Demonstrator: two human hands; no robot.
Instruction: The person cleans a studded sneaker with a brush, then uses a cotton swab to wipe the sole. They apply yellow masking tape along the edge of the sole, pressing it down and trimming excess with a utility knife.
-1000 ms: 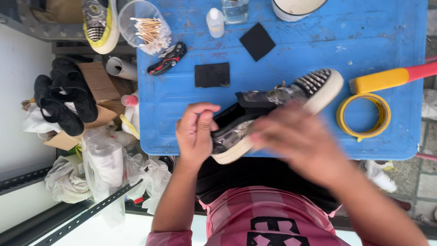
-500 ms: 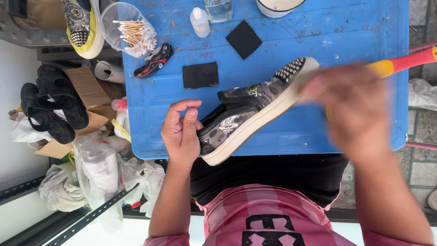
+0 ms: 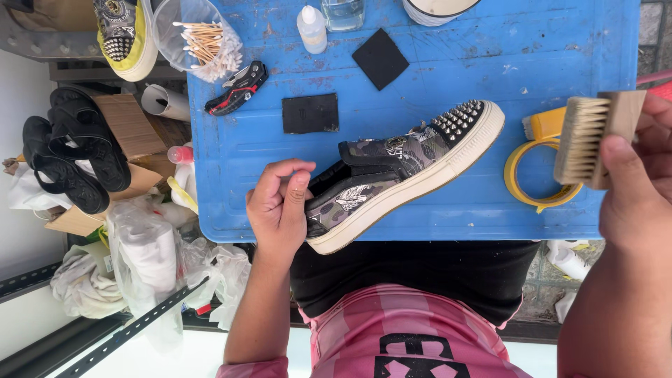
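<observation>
Your left hand (image 3: 278, 208) has its fingers curled around the heel of the sneaker (image 3: 399, 170), which lies on its side on the blue tabletop (image 3: 455, 56) with the studded toe pointing away from you and the pale sole facing your right. Your right hand (image 3: 640, 185) is off past the toe end, fingers closed on a wooden brush (image 3: 591, 136) with its bristles turned toward the sneaker. The risk here is the grip at the heel: it pins only one end, so a firm stroke near the toe could swing the sneaker round or skid it toward the near edge of the tabletop, where the heel already sits close. The metal studs may catch the bristles and jerk the brush. Just beyond the toe lie a yellow tape roll (image 3: 535, 175) and a yellow tool (image 3: 544, 123); a wide sweep could knock them off. Behind the sneaker, the small bottle (image 3: 311, 28) and the cup of cotton swabs (image 3: 199, 38) could tip if the sneaker is shoved that way.
</observation>
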